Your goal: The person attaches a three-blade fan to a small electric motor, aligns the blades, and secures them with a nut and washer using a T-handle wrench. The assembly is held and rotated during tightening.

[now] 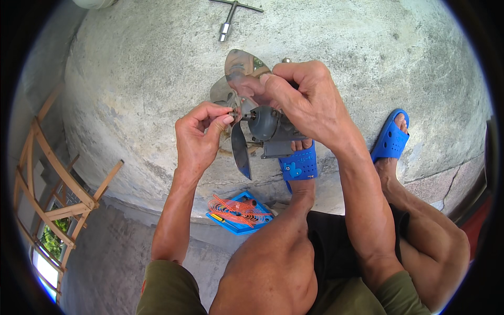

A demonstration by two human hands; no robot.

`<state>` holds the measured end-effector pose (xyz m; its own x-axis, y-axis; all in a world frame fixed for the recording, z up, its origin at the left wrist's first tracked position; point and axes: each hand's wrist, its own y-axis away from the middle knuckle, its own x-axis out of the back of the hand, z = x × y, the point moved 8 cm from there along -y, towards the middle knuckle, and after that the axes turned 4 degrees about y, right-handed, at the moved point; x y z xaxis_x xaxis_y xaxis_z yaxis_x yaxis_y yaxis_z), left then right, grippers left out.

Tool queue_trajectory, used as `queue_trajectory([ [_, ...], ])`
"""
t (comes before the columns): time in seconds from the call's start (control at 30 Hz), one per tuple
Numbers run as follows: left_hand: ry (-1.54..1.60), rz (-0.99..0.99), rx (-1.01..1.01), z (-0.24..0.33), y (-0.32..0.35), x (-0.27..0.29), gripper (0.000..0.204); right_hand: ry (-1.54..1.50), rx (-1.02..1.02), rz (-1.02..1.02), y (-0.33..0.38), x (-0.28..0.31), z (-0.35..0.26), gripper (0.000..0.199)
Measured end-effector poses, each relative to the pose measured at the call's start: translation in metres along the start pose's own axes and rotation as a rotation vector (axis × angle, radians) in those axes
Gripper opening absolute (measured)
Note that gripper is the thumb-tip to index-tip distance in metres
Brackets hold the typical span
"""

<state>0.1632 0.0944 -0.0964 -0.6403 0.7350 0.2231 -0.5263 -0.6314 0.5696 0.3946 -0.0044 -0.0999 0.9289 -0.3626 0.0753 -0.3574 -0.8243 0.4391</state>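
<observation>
A fan with shiny metal blades (pixel 240 149) and a dark grey rounded motor (pixel 263 124) is held out in front of me above the concrete. Between thumb and forefinger, my left hand (pixel 202 128) pinches a small dark metal piece at the front end of the fan's shaft. My right hand (pixel 302 97) is closed on the edge of the upper fan blade (pixel 245 65), fingers partly hidden behind it. Below the motor sits a flat grey mounting bracket (pixel 277 149), close to my blue sandal (pixel 299 165).
A T-handled socket wrench (pixel 226 29) lies on the concrete (pixel 147 79) at the far side. Near my leg, a blue tray (pixel 236 227) holds a coil of orange line (pixel 236 210). Wooden framework (pixel 68 210) stands at the left. Another blue sandal (pixel 391 137) is at the right.
</observation>
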Motion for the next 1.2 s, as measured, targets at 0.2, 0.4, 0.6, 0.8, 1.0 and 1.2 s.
queue_trajectory([
  [0.2, 0.021, -0.003, -0.008, -0.001, 0.000, 0.000, 0.014, 0.001, -0.012, -0.010, 0.000, -0.001, 0.002, 0.036],
  [0.4, 0.039, -0.009, -0.020, -0.002, 0.000, 0.001, 0.015, -0.009, -0.008, 0.003, 0.000, -0.001, 0.002, 0.035],
  [0.6, 0.041, -0.014, -0.024, 0.000, -0.001, 0.000, 0.015, -0.046, -0.024, 0.006, 0.000, -0.005, 0.008, 0.034],
  [0.8, 0.030, -0.020, -0.009, -0.002, -0.003, 0.002, 0.015, -0.160, -0.157, -0.092, 0.006, -0.001, 0.020, 0.048],
  [1.0, 0.021, -0.019, 0.006, -0.004, -0.003, 0.003, 0.015, -0.267, -0.220, -0.103, 0.012, 0.003, 0.018, 0.047],
  [1.2, -0.025, -0.034, -0.022, -0.001, -0.007, 0.005, 0.017, -0.246, -0.078, -0.101, 0.007, -0.003, 0.014, 0.046],
])
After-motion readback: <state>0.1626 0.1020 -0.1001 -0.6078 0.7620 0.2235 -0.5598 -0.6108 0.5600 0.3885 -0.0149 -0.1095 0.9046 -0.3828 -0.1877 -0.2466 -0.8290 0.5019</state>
